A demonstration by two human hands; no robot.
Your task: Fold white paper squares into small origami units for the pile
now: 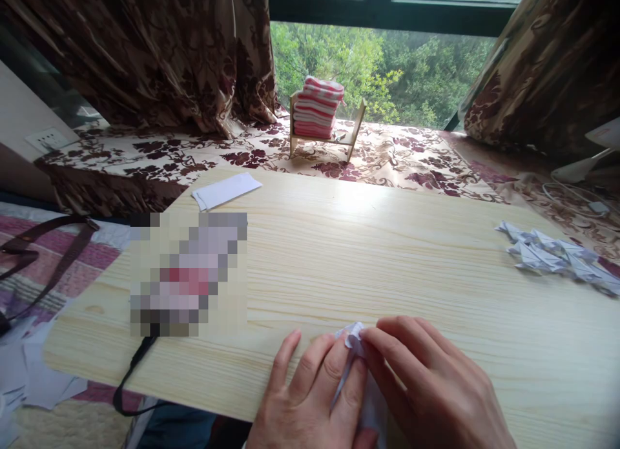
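Note:
A piece of white folded paper lies at the table's near edge, partly hidden under both hands. My left hand rests over it with fingers spread and lying flat, pressing the paper against the tabletop. My right hand is closed at the paper's far end, where thumb and forefinger pinch a small curled flap. Several small folded paper pieces with pointed corners sit in a cluster at the table's right side. At the far left of the tabletop is a stack of white paper strips.
A pixelated object with a black strap lies left on the wooden table. Beyond, a small rack holds folded pink-and-white cloths on the sill. Loose white sheets lie lower left. A lamp stands at right.

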